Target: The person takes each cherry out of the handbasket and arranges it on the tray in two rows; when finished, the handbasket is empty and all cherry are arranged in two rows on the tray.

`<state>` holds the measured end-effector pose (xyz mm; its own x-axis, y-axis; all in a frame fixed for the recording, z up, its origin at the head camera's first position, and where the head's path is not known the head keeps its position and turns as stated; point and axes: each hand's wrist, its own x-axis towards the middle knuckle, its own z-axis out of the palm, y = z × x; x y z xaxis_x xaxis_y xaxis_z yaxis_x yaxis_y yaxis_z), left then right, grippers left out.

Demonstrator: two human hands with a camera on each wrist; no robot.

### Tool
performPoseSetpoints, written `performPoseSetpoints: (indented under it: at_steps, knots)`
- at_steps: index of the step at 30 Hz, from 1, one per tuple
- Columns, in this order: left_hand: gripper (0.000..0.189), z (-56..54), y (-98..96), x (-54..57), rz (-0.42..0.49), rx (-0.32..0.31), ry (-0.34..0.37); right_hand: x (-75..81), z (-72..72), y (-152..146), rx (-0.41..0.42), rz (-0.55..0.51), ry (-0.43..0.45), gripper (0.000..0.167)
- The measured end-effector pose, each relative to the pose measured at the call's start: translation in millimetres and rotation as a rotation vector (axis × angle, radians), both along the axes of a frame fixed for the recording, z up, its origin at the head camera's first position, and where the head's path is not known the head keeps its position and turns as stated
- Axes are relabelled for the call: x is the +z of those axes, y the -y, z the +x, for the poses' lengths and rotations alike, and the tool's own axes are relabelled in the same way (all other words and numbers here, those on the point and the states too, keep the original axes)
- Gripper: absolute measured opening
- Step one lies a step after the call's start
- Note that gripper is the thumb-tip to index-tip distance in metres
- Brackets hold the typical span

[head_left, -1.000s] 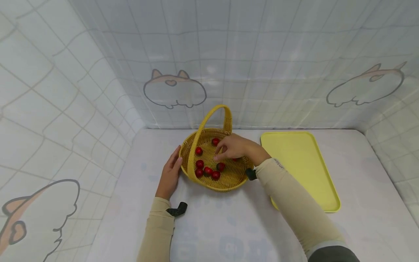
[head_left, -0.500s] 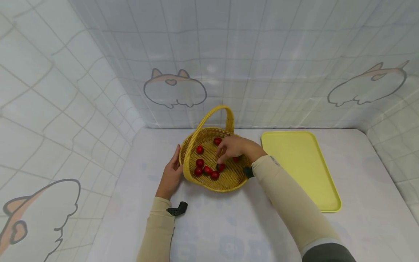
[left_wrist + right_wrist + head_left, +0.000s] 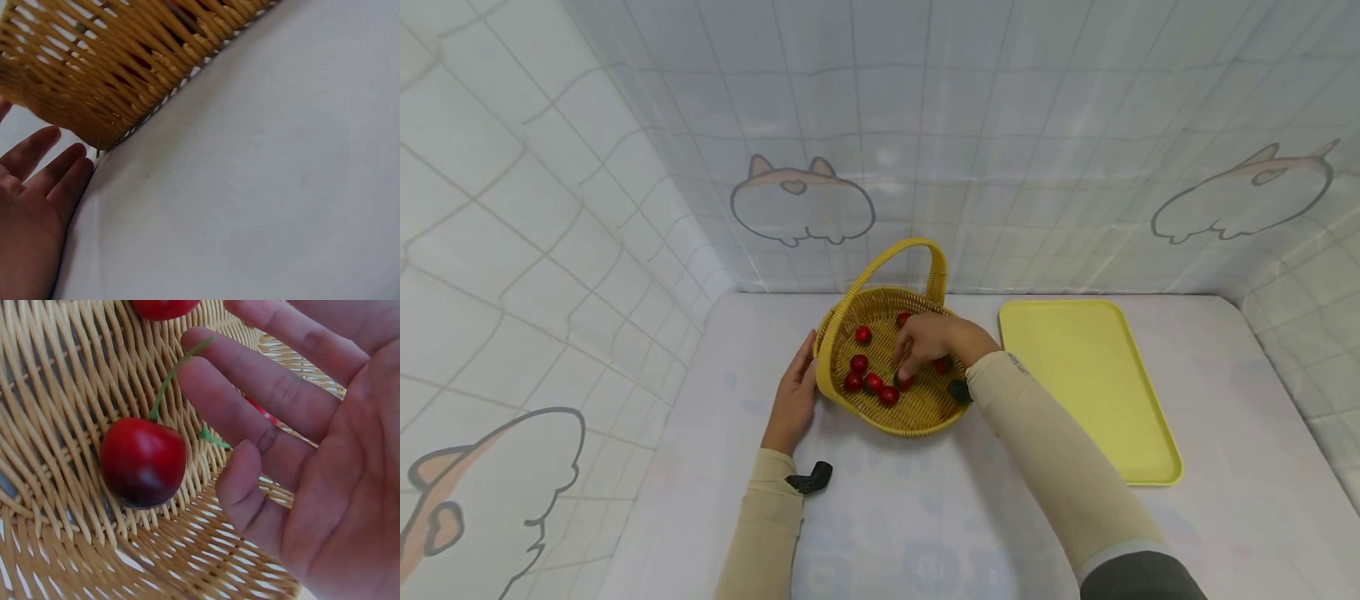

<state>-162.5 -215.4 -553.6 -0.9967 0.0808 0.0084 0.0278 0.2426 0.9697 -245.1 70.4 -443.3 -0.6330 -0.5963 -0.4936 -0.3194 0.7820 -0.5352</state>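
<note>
A yellow wicker basket [image 3: 917,423] with an arched handle holds several red cherries with dark patches. Against its left side rests my left hand [image 3: 793,402]; in the left wrist view straight fingers [image 3: 69,178] lie beside the basket's base. My right hand [image 3: 925,335] reaches down inside, thumb and index fingertips right at a cherry [image 3: 906,384]; I cannot tell whether they pinch it. In the right wrist view the other fingers [image 3: 219,403] curve loosely, and a cherry with a green stem [image 3: 144,462] lies beside them. Thumb and index are out of that view.
To the right of the basket lies a yellow tray [image 3: 1078,379], partly behind the right sleeve. Both stand on a white table [image 3: 880,508] with tiled-pattern sheets [image 3: 985,167] hanging behind and at the sides.
My right hand has lowered, its thumb now overlapping the cherry below it. The basket has turned slightly, its handle shifting right and its cherries moving a little. The left hand stays at its side.
</note>
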Motion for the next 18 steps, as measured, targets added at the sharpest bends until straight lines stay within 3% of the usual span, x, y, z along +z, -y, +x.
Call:
performPoseSetpoints:
  at_steps: [9,18]
  knots:
    - [0.060,0.6,3.4,-0.7,-0.016,-0.024,0.021,-5.4,-1.5,3,-0.007,0.023,0.050,0.035]
    - [0.054,0.4,4.2,1.7,0.068,-0.033,0.024,-14.7,-6.2,1,-0.006,0.004,0.048,0.024]
